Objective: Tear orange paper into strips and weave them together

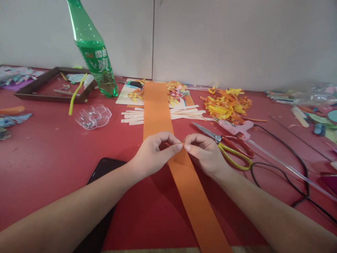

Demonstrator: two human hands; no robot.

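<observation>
My left hand (158, 151) and my right hand (204, 153) meet fingertip to fingertip, each with thumb and forefinger pinched together. Between them shows a tiny orange piece (183, 144), seemingly paper, mostly hidden by the fingers. Beneath the hands, a long orange paper strip (157, 109) runs from the back of the table to its near edge. It looks bent or overlapped near my fingers; I cannot tell which. Pale paper strips (133, 116) stick out on both sides of it farther back.
Open scissors (221, 138) and a pink glue gun (237, 129) with a black cord lie right. A pile of orange and yellow scraps (228, 105) is behind them. Left are a green bottle (96, 59), a clear dish (93, 117), a dark frame (50, 97) and a black phone (105, 170).
</observation>
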